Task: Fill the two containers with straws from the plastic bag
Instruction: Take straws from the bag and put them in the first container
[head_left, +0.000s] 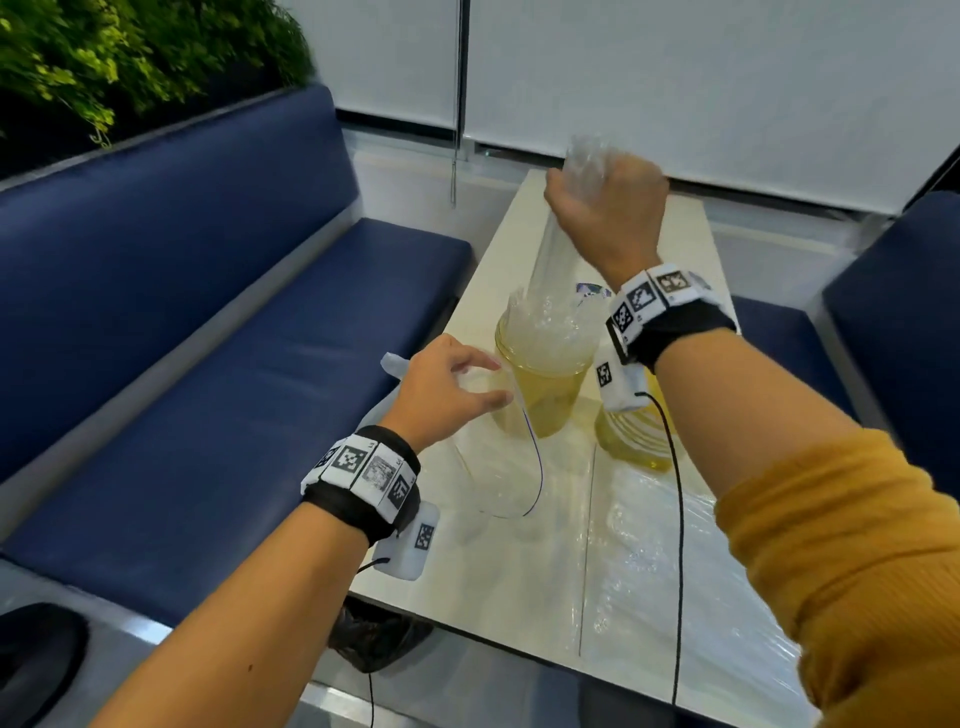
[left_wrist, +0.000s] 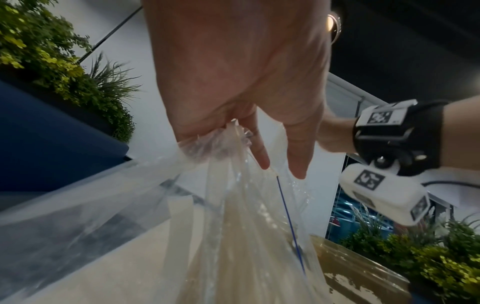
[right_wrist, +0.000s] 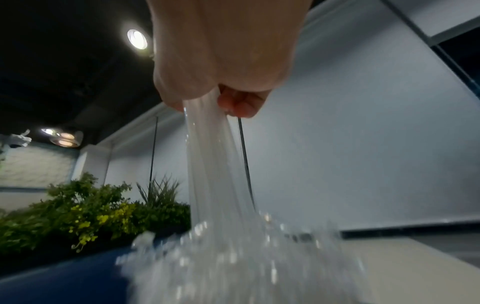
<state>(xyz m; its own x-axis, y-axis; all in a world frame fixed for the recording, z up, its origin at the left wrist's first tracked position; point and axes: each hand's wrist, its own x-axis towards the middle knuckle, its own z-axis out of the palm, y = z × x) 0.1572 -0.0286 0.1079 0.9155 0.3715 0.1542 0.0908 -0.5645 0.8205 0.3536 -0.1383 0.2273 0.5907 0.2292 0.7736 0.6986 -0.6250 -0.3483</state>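
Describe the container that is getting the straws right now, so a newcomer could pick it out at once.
Start at the pale table between the blue benches. Two yellow-tinted clear containers stand side by side near its middle. The one meant is the left container, by the left hand: a bundle of clear straws stands in it, gripped from above by the right hand, while the other container sits half hidden under the right wrist.

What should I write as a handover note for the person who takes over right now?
Right hand: raised, grips a bundle of clear wrapped straws whose lower ends stand in the left yellow transparent container.
Left hand: pinches the edge of the clear plastic bag beside that container.
Done: left container holds straws.
Left: release this bundle; the right yellow container is mostly hidden behind the right wrist, so check its fill.
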